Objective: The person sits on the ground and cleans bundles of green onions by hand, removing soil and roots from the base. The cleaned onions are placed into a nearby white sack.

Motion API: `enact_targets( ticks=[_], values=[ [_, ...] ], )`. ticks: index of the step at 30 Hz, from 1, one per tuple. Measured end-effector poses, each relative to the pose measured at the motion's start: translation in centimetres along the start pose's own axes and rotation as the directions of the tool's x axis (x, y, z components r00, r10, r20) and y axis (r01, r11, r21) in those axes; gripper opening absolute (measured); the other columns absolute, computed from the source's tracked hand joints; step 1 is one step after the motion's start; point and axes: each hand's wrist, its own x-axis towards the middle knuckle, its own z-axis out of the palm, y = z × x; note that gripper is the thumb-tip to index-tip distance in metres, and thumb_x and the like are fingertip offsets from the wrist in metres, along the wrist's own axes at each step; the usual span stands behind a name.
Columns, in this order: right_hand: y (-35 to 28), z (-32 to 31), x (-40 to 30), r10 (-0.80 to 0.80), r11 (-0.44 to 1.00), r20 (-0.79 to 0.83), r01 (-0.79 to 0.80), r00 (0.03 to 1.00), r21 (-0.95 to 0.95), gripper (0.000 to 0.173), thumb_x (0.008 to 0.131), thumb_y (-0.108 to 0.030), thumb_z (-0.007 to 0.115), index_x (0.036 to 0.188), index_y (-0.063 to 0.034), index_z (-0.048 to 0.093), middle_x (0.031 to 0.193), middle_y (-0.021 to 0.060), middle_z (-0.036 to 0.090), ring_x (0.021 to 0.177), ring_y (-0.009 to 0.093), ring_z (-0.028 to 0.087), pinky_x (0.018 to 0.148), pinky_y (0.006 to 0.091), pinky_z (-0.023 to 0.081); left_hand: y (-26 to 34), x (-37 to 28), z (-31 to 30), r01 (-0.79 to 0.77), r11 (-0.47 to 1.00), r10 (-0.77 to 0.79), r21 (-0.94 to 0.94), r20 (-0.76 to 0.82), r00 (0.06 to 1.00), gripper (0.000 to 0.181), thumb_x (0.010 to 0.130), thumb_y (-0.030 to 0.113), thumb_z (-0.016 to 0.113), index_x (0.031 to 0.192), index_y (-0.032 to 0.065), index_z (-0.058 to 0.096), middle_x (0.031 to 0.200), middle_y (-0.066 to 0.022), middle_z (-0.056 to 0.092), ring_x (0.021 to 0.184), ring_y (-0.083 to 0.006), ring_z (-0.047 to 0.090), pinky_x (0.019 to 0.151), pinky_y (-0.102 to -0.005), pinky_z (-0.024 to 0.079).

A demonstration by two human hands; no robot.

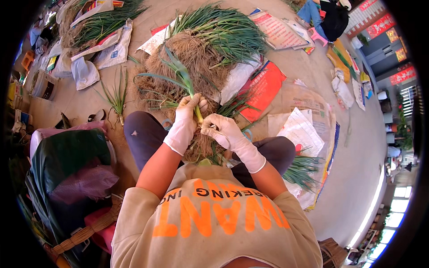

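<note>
My left hand [191, 106], in a pale glove, is closed around the stem of a green onion plant [185, 76], whose leaves point away from me. Close by on the right, my right hand [221, 129], also gloved, has its fingers bent at the stem's lower end; whether they pinch the plant or its roots is hard to tell. Just beyond both hands lies a large heap of green onions [231, 30], its dry, brown roots [187, 50] facing me. Loose roots and leaves lie between my legs.
Several green onions [117, 100] lie left of my knee, a bunch [303, 169] on sacks at right. A red printed sack [263, 90] lies beside the heap. A covered container [73, 160] stands at left. A person [330, 20] sits at upper right; another heap [104, 25] lies upper left.
</note>
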Motion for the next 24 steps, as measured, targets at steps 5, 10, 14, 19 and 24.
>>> enact_targets(
  ticks=[5,10,14,19,24],
  values=[
    [2.0,-4.3,-4.1,0.110,0.957,0.252,-0.034,0.961,-0.288,0.017,0.073,-0.011,0.069,0.090,-0.0084,0.064,0.091,0.0076,0.060,0.084,0.025,0.057,0.074,0.0345,0.045,2.2,1.8,-0.8,-0.124,0.992,0.124,0.001,-0.015,0.992,0.013,0.087,0.006,0.062,0.092,-0.0013,0.053,0.080,-0.0118,0.061,0.066,-0.0190,0.062,0.056,-0.0294,0.055],
    [1.9,-1.7,-1.8,0.034,0.911,-0.187,-0.107,0.982,-0.397,0.034,0.083,-0.031,0.064,0.111,-0.0108,0.062,0.114,0.0140,0.060,0.107,0.032,0.054,0.093,0.0417,0.041,0.7,0.4,0.2,-0.081,0.997,0.081,0.001,0.058,0.995,0.016,0.089,0.011,0.061,0.099,-0.0011,0.056,0.089,-0.0119,0.062,0.077,-0.0206,0.062,0.068,-0.0326,0.055],
    [3.7,1.8,-0.1,0.295,0.947,-0.211,-0.315,0.932,-0.066,0.030,0.083,-0.030,0.065,0.102,-0.0063,0.063,0.097,0.0190,0.063,0.091,0.034,0.061,0.080,0.0371,0.047,-0.2,-1.4,0.7,0.001,0.999,-0.008,0.034,0.195,0.981,0.032,0.091,0.023,0.060,0.116,0.0028,0.057,0.105,-0.0087,0.063,0.092,-0.0200,0.060,0.083,-0.0372,0.051],
    [3.5,1.8,-0.4,0.261,0.945,-0.229,-0.297,0.938,-0.139,0.036,0.075,-0.032,0.074,0.094,-0.0042,0.063,0.087,0.0148,0.062,0.086,0.032,0.061,0.082,0.0364,0.046,0.7,-1.8,-0.7,-0.023,0.985,-0.010,0.169,0.197,0.980,0.037,0.091,0.031,0.058,0.116,0.0039,0.058,0.114,-0.0086,0.060,0.105,-0.0219,0.055,0.091,-0.0404,0.045],
    [6.2,2.9,1.1,0.306,0.941,-0.257,-0.251,0.917,0.227,0.034,0.079,-0.030,0.073,0.097,-0.0023,0.064,0.090,0.0089,0.065,0.082,0.021,0.059,0.080,0.0317,0.045,0.2,-2.2,-1.1,0.028,0.989,-0.077,0.146,0.341,0.937,0.037,0.091,0.034,0.058,0.113,0.0037,0.060,0.119,-0.0108,0.059,0.112,-0.0242,0.051,0.098,-0.0409,0.039]
  ],
)
